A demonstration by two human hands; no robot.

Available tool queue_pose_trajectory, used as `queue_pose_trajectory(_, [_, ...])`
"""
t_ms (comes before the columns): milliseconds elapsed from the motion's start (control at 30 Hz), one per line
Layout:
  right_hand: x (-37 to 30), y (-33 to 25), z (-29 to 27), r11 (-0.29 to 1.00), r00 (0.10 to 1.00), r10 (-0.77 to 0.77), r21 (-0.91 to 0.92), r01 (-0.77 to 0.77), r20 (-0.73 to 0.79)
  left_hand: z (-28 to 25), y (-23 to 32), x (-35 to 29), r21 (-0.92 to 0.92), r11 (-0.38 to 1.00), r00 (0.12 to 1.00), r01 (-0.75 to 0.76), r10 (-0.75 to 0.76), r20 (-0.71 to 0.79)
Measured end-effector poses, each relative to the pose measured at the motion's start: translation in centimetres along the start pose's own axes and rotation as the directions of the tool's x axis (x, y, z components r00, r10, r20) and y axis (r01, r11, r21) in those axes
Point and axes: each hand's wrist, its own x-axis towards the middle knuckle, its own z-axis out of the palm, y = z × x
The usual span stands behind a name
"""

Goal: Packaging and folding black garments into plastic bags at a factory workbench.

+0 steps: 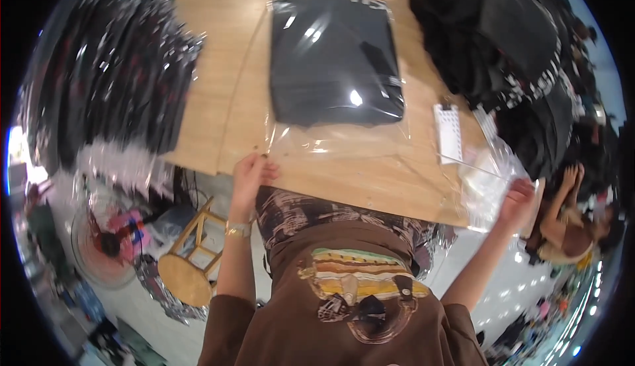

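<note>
A folded black garment [334, 61] lies flat inside a clear plastic bag [331, 139] on the wooden table. The bag's open-looking flap faces me. My left hand [251, 175] is closed at the flap's near left corner, its fingertips pinching the plastic edge. Off to the right, my right hand [518, 199] is closed on the end of a thin clear strip [473, 166], which stretches from near the bag's right corner. Below that hand lies a pile of clear plastic bags [486, 181], partly hidden by it.
Packed black garments in shiny bags [112, 68] are stacked at the left. A heap of loose black garments [489, 35] covers the far right. A white tag sheet [448, 134] lies on the table [225, 101]. A wooden stool [182, 276] stands lower left; another person [569, 233] sits at right.
</note>
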Motion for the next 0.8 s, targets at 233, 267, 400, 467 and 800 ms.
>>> queue_pose_trajectory(233, [-5.9, -16.5, -0.5, 0.412, 0.434, -0.883, -0.735, 0.539, -0.178, -1.6, -0.4, -0.7, 0.111, 0.993, 0.997, -0.046, 0.039, 0.062])
queue_pose_trajectory(267, [-6.7, -15.4, 0.9, 0.239, 0.372, -0.927, -0.849, 0.47, -0.055, -2.4, -0.6, -0.4, 0.151, 0.983, 0.994, -0.103, 0.098, 0.042])
queue_pose_trajectory(400, [-6.3, -11.3, -2.6, -0.321, 0.911, -0.317, -0.934, 0.158, 0.263, -3.4, 0.0, 0.6, 0.559, 0.757, 0.891, -0.337, 0.448, -0.07])
queue_pose_trajectory(467, [-7.8, -4.1, 4.3, -0.373, 0.932, 0.168, -0.896, -0.241, -0.321, -2.6, 0.8, 0.8, 0.611, 0.657, 0.804, -0.441, 0.591, -0.055])
queue_pose_trajectory(800, [-3.2, 17.6, 5.4, -0.118, 0.444, 0.384, -0.434, 0.893, 0.809, -1.5, 3.7, 3.5, 0.637, -0.21, 0.347, -0.742, 0.692, 0.632])
